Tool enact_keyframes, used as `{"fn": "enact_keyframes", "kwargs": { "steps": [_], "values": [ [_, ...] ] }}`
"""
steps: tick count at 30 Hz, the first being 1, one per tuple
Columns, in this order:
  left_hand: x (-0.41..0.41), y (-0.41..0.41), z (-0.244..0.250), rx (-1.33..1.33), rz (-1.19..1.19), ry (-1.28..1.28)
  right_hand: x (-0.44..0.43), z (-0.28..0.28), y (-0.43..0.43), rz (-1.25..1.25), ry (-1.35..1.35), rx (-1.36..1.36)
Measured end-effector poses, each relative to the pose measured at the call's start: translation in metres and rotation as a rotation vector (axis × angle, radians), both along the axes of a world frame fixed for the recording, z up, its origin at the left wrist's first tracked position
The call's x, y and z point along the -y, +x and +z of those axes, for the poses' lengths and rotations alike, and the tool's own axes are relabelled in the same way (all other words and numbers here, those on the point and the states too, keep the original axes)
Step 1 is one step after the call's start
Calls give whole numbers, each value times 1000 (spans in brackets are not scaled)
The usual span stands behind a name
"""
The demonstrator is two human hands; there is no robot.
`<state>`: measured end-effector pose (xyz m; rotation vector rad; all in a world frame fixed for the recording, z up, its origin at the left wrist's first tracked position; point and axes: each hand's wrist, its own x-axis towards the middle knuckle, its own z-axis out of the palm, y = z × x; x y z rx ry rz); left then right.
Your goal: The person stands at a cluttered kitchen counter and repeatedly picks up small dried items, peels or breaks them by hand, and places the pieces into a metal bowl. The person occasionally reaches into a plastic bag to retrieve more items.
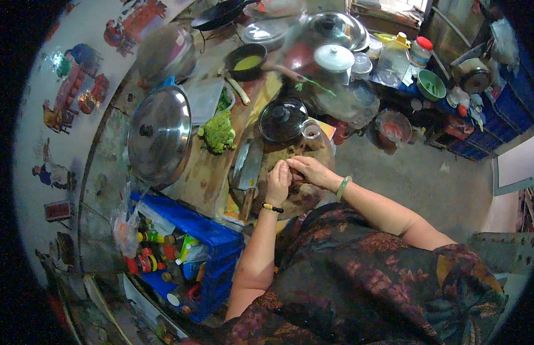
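Observation:
My left hand (279, 179) and my right hand (309, 169) meet above a round wooden chopping board (321, 153). Their fingertips pinch together on something small that is too hidden to name. A cleaver (247, 166) lies at the board's left side, its wooden handle towards me. Dark crumbs or stains mark the board around the hands. Just beyond them sit a dark glass-lidded pot or bowl (283, 118) and a small clear glass cup (311, 129). A head of broccoli (218, 133) rests on the wooden table to the left of the cleaver.
A large steel lid (160, 136) stands at the table's left edge, near a clear plastic container (202, 101). Farther back are a black bowl of yellowish liquid (246, 61), a white lid (334, 58) and an oil jug (393, 60). A blue crate (211, 241) with bottles stands lower left.

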<state>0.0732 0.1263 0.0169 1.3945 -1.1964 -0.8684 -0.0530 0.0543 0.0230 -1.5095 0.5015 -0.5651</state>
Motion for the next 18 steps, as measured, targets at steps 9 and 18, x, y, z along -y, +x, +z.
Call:
{"fn": "enact_keyframes", "kwargs": {
  "steps": [9,18],
  "values": [
    [2,-6,0,4,111,-3,-3,23,-2,63,396,-32],
    [8,-10,1,384,185,-212,2,6,8,-154,-63,-99]
  ]
}}
